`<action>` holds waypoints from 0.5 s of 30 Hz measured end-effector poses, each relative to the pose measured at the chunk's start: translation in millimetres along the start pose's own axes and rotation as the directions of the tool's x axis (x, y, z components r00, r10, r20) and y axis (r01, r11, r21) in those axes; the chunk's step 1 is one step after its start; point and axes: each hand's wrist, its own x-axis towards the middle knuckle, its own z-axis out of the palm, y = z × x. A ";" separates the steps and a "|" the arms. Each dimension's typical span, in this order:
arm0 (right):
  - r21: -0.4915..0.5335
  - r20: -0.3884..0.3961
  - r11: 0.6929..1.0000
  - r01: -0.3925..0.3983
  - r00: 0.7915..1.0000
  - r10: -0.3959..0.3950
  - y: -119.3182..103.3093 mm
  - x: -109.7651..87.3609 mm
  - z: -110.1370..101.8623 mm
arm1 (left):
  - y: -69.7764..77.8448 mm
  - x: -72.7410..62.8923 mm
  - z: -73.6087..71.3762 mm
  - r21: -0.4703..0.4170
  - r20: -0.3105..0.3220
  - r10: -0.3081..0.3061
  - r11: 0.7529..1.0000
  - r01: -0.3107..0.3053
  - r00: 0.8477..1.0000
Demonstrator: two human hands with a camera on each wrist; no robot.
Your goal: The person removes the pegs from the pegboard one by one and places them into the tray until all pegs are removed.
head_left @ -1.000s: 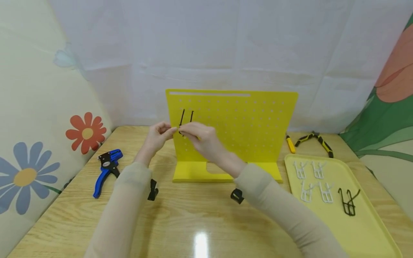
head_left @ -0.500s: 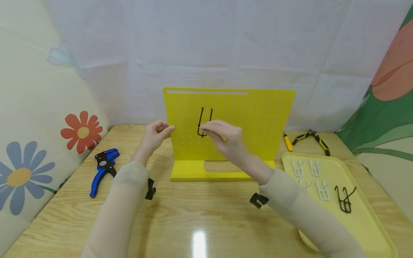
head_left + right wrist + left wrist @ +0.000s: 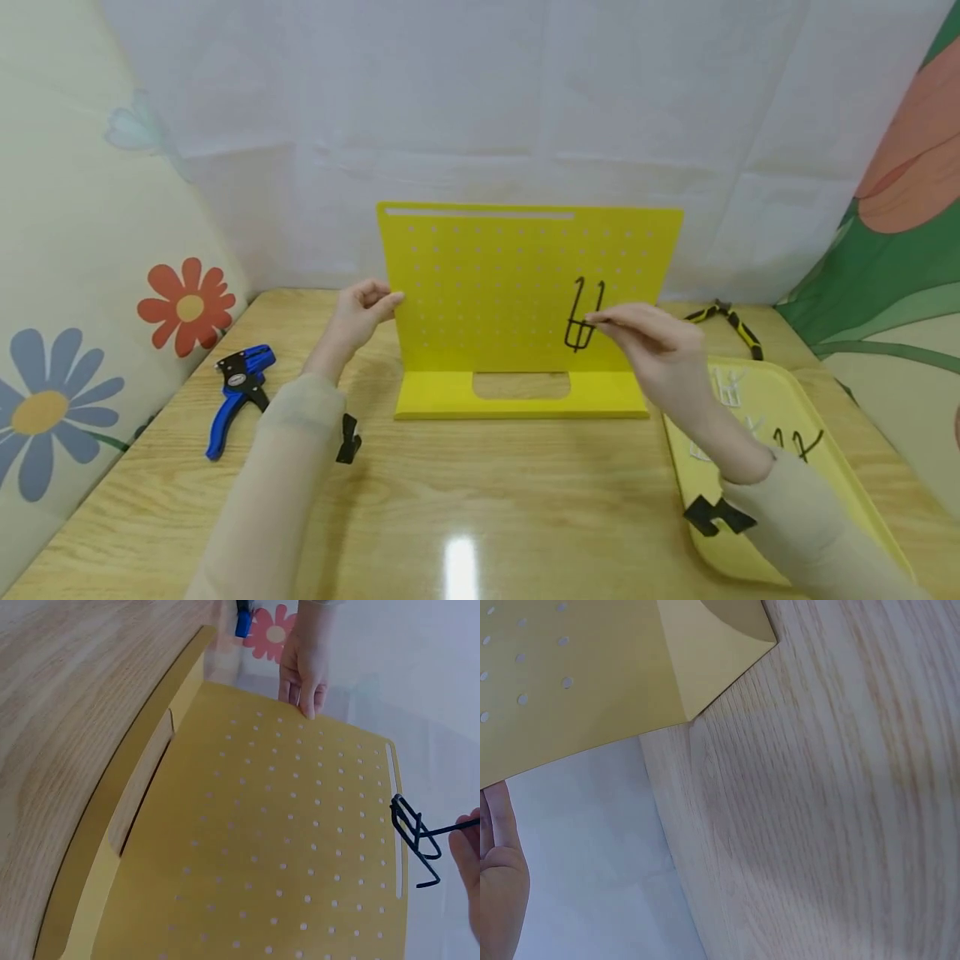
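A yellow pegboard (image 3: 487,287) stands upright on its base on the wooden table. My left hand (image 3: 360,317) holds its left edge, thumb on the front face and fingers behind. In the head view my right hand (image 3: 667,358) is in front of the board's right side. Its thumb and fingertips pinch the long prong of a black wire pegboard hook (image 3: 417,834). The hook's two bent ends point upward, and in the right wrist view it is apart from the board. Only part of the left hand (image 3: 499,877) shows in the left wrist view.
A yellow tray (image 3: 720,557) at the right holds white wire hooks (image 3: 727,387) and another black hook (image 3: 802,448), partly hidden by my right arm. Behind it lie black-and-yellow pliers (image 3: 746,335). Blue wire strippers (image 3: 225,423) lie at the left.
My right hand has drawn the black hook away from the board's left side and carried it to the right and lower. My left hand stays at the board's left edge.
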 end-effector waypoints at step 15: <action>0.189 -0.018 0.964 -0.188 0.981 0.195 -15.0 -55.4 -91.4 | 2.6 -0.9 -0.3 0.021 -0.003 -0.015 1.000 0.015 1.000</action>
